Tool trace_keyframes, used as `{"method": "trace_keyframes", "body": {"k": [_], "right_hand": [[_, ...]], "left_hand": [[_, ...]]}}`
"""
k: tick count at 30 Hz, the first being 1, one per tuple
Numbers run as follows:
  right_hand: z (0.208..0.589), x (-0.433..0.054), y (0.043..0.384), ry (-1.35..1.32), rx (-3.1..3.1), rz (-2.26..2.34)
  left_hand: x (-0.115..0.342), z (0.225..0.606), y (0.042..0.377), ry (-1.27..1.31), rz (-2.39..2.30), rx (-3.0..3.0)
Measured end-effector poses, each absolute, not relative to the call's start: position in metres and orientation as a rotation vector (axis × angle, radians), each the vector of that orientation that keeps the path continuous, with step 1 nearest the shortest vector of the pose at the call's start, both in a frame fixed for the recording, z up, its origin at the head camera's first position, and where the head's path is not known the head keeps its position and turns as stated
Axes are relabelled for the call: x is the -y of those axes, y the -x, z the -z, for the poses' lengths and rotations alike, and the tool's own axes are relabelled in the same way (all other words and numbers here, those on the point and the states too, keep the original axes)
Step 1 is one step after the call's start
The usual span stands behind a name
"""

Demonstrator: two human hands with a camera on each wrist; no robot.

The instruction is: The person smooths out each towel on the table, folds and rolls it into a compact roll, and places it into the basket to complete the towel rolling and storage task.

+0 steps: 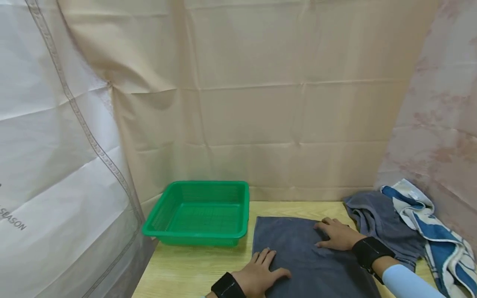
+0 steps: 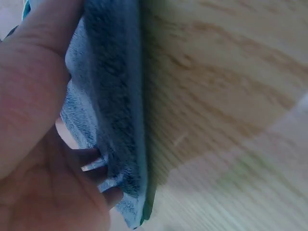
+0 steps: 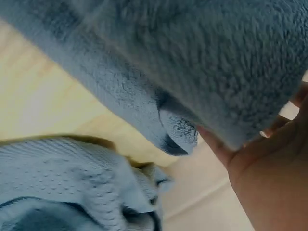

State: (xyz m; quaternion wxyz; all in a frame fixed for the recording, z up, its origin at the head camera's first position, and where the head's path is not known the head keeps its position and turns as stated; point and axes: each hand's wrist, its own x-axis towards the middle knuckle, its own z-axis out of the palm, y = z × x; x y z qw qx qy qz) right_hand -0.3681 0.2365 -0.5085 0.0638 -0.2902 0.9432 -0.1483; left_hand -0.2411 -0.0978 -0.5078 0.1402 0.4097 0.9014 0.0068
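Note:
A dark grey-blue towel (image 1: 298, 256) lies spread on the table, its plush pile plain in the wrist views. My left hand (image 1: 259, 275) rests on its left edge, thumb spread away from the fingers. In the left wrist view, the fingertips (image 2: 111, 196) touch the towel's side (image 2: 115, 96). Near the far right corner, my right hand (image 1: 340, 234) rests on the towel with fingers spread. The right wrist view shows a raised fold of towel (image 3: 231, 72) covering part of the right fingers.
A green plastic basket (image 1: 203, 240) stands at the back left of the wooden table (image 1: 186, 269). To the right lie a crumpled grey cloth (image 1: 384, 223) and a blue-and-white patterned towel (image 1: 443, 244). Beige cloth (image 1: 261, 116) hangs behind the table.

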Motion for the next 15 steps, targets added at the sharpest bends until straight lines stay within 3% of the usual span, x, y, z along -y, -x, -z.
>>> {"method": "trace_keyframes", "body": {"k": [8, 12, 15], "right_hand": [[0.496, -0.209, 0.381, 0.907, -2.835, 0.211], [0.505, -0.196, 0.362, 0.973, -3.065, 0.000], [0.511, -0.191, 0.342, 0.809, -3.178, 0.037]], "left_hand": [[0.096, 0.501, 0.237, -0.962, 0.180, -2.574], [0.091, 0.505, 0.235, -0.960, 0.212, -2.524], [0.089, 0.508, 0.235, -1.019, 0.263, -2.533]]}}
